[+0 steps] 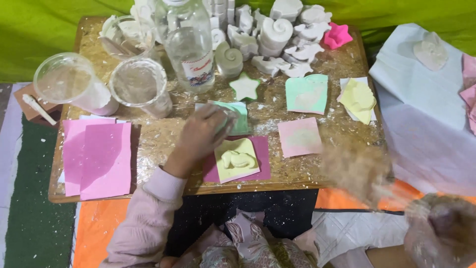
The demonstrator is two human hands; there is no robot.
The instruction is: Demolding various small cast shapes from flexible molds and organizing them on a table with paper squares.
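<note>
Where the yellow mould lies on a magenta sheet near the front edge of the wooden table, the left hand rests just above and to its left, apart from it, fingers curled about a pale green and white object whose nature cannot be made out. The grip is closed on that object. The right hand is off the table at the lower right, blurred, and appears to wear a thin clear glove; whether it holds anything cannot be told. A green star mould sits beyond the left hand, a clear bottle further back, and two clear plastic cups to the left. Pink sheets lie at the left front corner. A pink mould, green mould and yellow cast occupy the right side. White plaster casts crowd the far edge. Bare, speckled table surface shows between the yellow mould and the pink mould.
</note>
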